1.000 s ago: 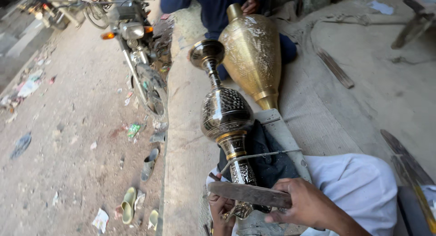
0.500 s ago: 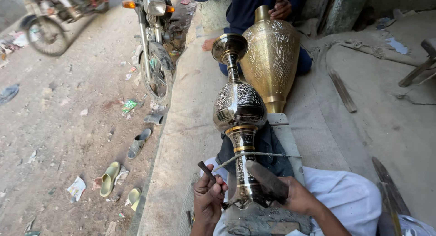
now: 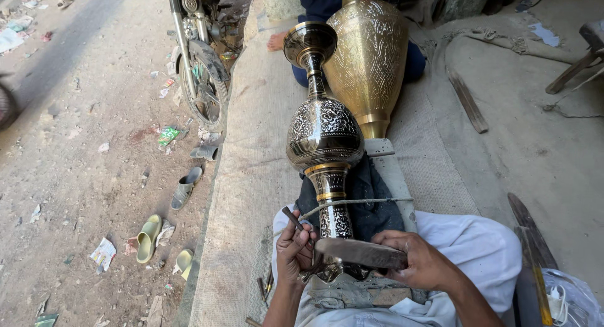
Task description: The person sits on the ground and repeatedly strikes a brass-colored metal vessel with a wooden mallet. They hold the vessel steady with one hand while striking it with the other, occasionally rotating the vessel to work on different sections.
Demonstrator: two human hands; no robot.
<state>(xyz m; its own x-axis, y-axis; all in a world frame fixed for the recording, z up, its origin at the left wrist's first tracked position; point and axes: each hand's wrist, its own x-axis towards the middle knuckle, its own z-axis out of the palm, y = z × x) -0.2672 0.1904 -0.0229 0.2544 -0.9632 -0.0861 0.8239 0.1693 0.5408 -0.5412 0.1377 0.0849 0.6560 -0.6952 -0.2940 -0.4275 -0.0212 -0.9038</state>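
Observation:
A tall engraved brass vase (image 3: 324, 135) with dark patterned bands lies along my lap, its mouth pointing away from me, tied down by a cord (image 3: 352, 202) over a dark cloth. My left hand (image 3: 294, 244) pinches a thin metal chisel (image 3: 292, 217) against the vase's lower stem. My right hand (image 3: 415, 259) grips a flat dark metal bar (image 3: 362, 252), held crosswise just above the vase's base.
A bigger golden engraved vase (image 3: 368, 56) stands behind, held by another seated person in dark blue clothes (image 3: 409, 56). A motorcycle (image 3: 198, 63) is parked at the mat's left edge, with sandals (image 3: 151, 236) on the littered dirt. Wooden sticks (image 3: 467, 100) lie to the right.
The view has tilted down and closer. My right hand has brought the flat bar down across the vase's base. My left hand now sets the chisel on the stem.

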